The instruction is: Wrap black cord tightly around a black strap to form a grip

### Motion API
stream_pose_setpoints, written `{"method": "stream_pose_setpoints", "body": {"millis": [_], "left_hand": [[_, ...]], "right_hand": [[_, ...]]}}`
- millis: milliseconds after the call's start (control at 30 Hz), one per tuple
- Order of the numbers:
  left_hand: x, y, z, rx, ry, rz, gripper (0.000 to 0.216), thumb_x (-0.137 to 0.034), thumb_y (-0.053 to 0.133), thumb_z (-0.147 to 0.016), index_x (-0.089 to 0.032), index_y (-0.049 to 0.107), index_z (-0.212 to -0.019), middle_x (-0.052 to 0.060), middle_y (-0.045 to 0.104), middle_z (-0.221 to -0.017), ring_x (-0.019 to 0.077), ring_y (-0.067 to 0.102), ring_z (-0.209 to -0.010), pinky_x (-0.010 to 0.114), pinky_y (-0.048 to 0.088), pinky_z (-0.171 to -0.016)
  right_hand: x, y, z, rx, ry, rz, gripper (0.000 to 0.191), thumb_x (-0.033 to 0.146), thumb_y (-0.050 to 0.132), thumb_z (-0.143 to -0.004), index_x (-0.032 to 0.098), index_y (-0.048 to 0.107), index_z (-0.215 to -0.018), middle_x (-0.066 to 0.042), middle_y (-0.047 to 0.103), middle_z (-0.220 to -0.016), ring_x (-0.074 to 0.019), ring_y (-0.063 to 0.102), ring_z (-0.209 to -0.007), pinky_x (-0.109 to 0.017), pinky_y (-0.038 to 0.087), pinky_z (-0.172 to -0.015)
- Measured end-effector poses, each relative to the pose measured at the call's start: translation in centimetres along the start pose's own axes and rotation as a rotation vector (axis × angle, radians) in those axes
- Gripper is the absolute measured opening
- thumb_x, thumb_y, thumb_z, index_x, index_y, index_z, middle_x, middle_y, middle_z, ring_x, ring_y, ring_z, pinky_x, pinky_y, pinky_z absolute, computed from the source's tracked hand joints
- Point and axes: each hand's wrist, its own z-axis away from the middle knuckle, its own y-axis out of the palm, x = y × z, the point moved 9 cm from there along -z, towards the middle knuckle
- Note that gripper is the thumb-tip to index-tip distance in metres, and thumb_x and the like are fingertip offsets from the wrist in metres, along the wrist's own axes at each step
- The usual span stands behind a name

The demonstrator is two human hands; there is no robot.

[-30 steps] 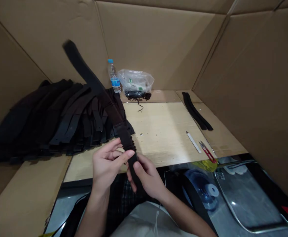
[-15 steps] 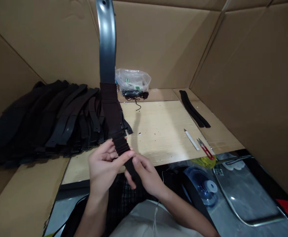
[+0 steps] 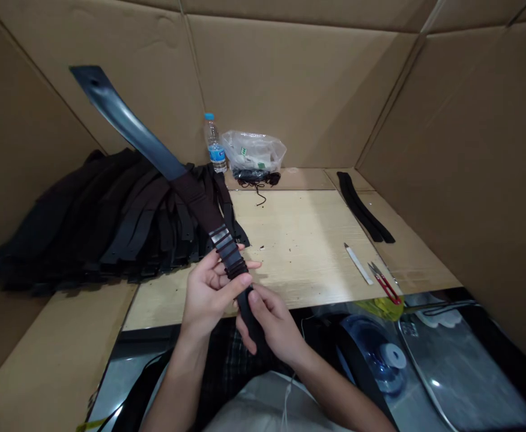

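Observation:
A long, curved dark strip (image 3: 132, 129) with a glossy far end and a hole near its tip slants up and left from my hands. Dark brown cord (image 3: 195, 198) is wound tightly round its middle. Nearer me the turns are spaced out, with the shiny surface showing between them. My left hand (image 3: 211, 294) pinches the strip from the left, thumb on bunched cord turns and other fingers behind, some stretched out. Just below, my right hand (image 3: 274, 321) grips the matte black near end, thumb on top. That end runs down into my right palm, partly hidden.
Many similar dark strips (image 3: 110, 216) lie heaped at left. A water bottle (image 3: 215, 147) and a plastic bag (image 3: 254, 153) with dark cord stand at the back. Two black strips (image 3: 364, 210), a white-handled pointed tool (image 3: 357, 264) and red thread snips (image 3: 384, 283) lie right. Cardboard walls surround the table.
The strip's far end has swung left and down. The cord turns above my left hand have spread apart, baring the shiny surface. Both hands keep hold, and the view has shifted slightly.

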Motion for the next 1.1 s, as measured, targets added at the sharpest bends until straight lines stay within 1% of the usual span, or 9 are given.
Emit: {"method": "stream_pose_setpoints", "body": {"millis": [100, 200, 333, 400, 533, 600, 800, 1000, 1100], "left_hand": [[0.5, 0.9, 0.0, 0.206, -0.056, 0.12, 0.061, -0.043, 0.087, -0.054, -0.013, 0.063, -0.102, 0.006, 0.071, -0.068, 0.0093, 0.054, -0.037, 0.017, 0.043, -0.033], [0.3, 0.5, 0.0, 0.168, -0.025, 0.142, 0.049, -0.038, 0.089, -0.052, -0.016, 0.064, -0.088, 0.001, 0.067, -0.06, 0.0073, 0.049, -0.033, 0.015, 0.039, -0.03], [-1.2, -1.7, 0.5, -0.158, 0.134, -0.113, 0.034, -0.022, 0.087, -0.055, -0.015, 0.065, -0.079, 0.001, 0.07, -0.068, 0.0116, 0.065, -0.053, 0.015, 0.052, -0.048], [-1.1, -1.5, 0.5, -0.136, 0.105, -0.163, 0.035, -0.024, 0.086, -0.057, -0.013, 0.068, -0.085, 0.004, 0.072, -0.072, 0.0143, 0.067, -0.057, 0.018, 0.055, -0.05], [0.1, 0.6, 0.2, 0.14, -0.016, -0.001, 0.055, -0.031, 0.09, -0.049, -0.012, 0.068, -0.096, 0.005, 0.071, -0.066, 0.0151, 0.063, -0.047, 0.021, 0.053, -0.044], [0.0, 0.6, 0.1, 0.113, 0.005, 0.039, 0.052, -0.029, 0.091, -0.047, -0.014, 0.067, -0.091, 0.002, 0.068, -0.062, 0.0137, 0.063, -0.047, 0.019, 0.052, -0.044], [-1.8, -0.8, 1.1, -0.213, 0.221, -0.118, 0.035, -0.016, 0.086, -0.057, -0.017, 0.064, -0.083, -0.002, 0.068, -0.067, 0.0091, 0.063, -0.053, 0.014, 0.053, -0.05], [-1.2, 1.5, 1.1, 0.168, 0.064, 0.038, 0.048, -0.04, 0.087, -0.056, -0.021, 0.071, -0.098, 0.003, 0.073, -0.069, 0.0131, 0.061, -0.044, 0.019, 0.05, -0.039], [-1.3, 1.1, 0.8, 0.136, 0.087, 0.006, 0.037, -0.034, 0.088, -0.055, -0.021, 0.071, -0.085, 0.0, 0.068, -0.059, 0.0126, 0.061, -0.042, 0.018, 0.05, -0.039]], "right_hand": [[-1.3, 2.4, 0.6, 0.269, 0.185, -0.327, 0.044, 0.06, 0.05, -0.089, 0.017, 0.051, -0.086, 0.01, 0.046, -0.046, -0.0048, 0.031, -0.025, -0.017, 0.03, -0.027], [-1.2, 3.1, 0.7, 0.359, 0.181, -0.344, 0.053, 0.069, 0.05, -0.084, 0.017, 0.051, -0.093, 0.009, 0.05, -0.048, -0.005, 0.032, -0.024, -0.017, 0.03, -0.026], [0.3, 0.0, -0.1, -0.029, -0.025, 0.092, 0.047, 0.064, 0.053, -0.085, 0.017, 0.051, -0.082, 0.005, 0.055, -0.058, -0.0041, 0.046, -0.039, -0.016, 0.036, -0.04], [1.0, -1.2, 0.2, -0.177, -0.072, 0.18, 0.05, 0.064, 0.049, -0.087, 0.016, 0.049, -0.072, 0.006, 0.049, -0.053, -0.0036, 0.042, -0.041, -0.016, 0.034, -0.042], [-1.4, 1.7, 0.4, 0.195, 0.213, -0.206, 0.054, 0.072, 0.046, -0.083, 0.019, 0.048, -0.075, 0.012, 0.036, -0.041, -0.0054, 0.028, -0.028, -0.019, 0.029, -0.029], [-1.4, 2.7, 0.7, 0.327, 0.253, -0.286, 0.055, 0.074, 0.043, -0.082, 0.019, 0.047, -0.079, 0.011, 0.039, -0.041, -0.006, 0.028, -0.025, -0.02, 0.027, -0.027], [2.4, -1.8, 0.4, -0.17, -0.132, 0.297, 0.043, 0.061, 0.047, -0.09, 0.018, 0.049, -0.082, 0.005, 0.054, -0.06, -0.0048, 0.045, -0.044, -0.018, 0.035, -0.044], [-0.8, 1.8, 0.8, 0.279, 0.193, -0.171, 0.051, 0.069, 0.046, -0.084, 0.019, 0.048, -0.075, 0.009, 0.044, -0.041, -0.0058, 0.034, -0.028, -0.019, 0.027, -0.032], [-0.7, 1.9, 0.6, 0.289, 0.151, -0.196, 0.053, 0.072, 0.047, -0.082, 0.019, 0.051, -0.084, 0.009, 0.048, -0.045, -0.0051, 0.032, -0.027, -0.019, 0.026, -0.031]]}}
